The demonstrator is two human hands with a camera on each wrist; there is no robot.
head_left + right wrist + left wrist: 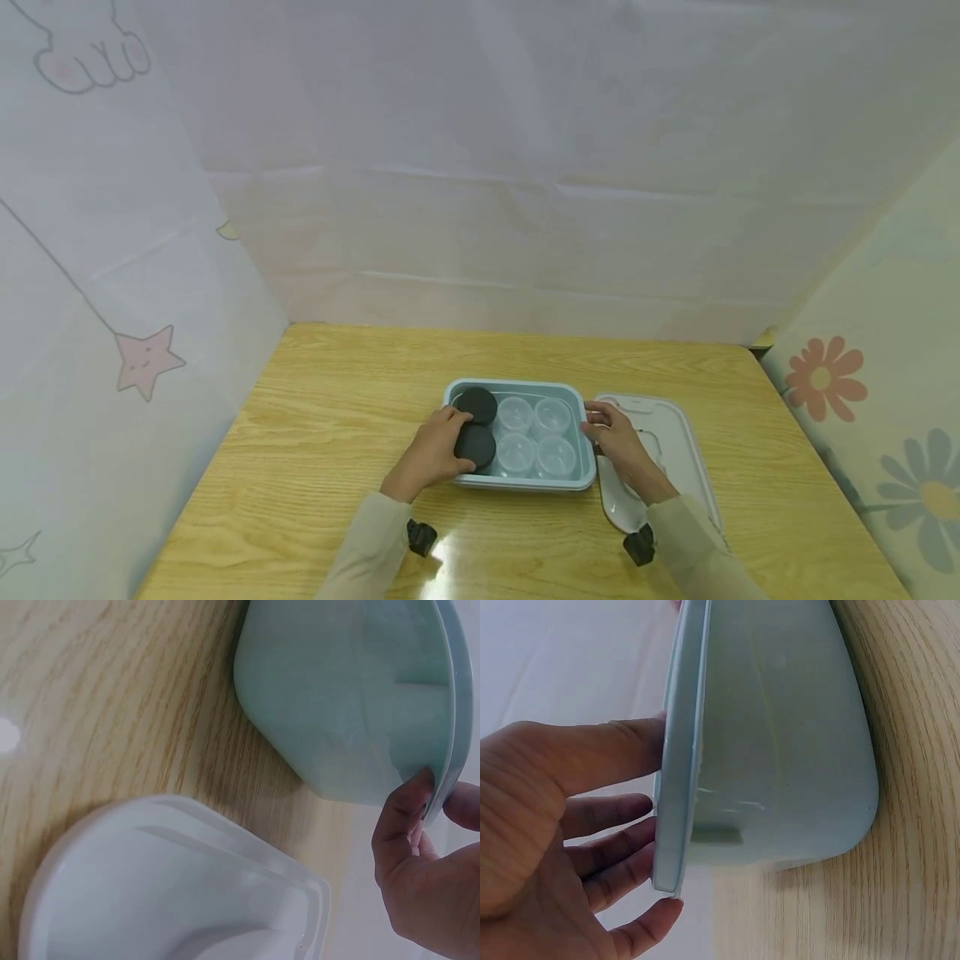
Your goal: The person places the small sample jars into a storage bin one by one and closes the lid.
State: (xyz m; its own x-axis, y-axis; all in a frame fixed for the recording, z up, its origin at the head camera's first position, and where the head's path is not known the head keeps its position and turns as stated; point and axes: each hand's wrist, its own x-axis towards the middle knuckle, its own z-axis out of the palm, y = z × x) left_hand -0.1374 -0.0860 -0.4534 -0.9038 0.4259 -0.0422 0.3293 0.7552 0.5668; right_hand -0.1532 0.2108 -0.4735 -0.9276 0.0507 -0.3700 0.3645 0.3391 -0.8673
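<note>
A pale blue rectangular container sits on the wooden table. It holds two jars with black lids at its left end and several clear open jars. My left hand lies at the left rim beside the nearer black lid. In the left wrist view its fingers stretch nearly straight over the container's rim. My right hand is at the right rim. There its thumb presses the container's outer wall and a finger curls over the rim.
A white lid lies flat on the table just right of the container, partly under my right forearm; it also fills the lower left of the right wrist view as the white lid. Printed cloth walls close in the table on three sides.
</note>
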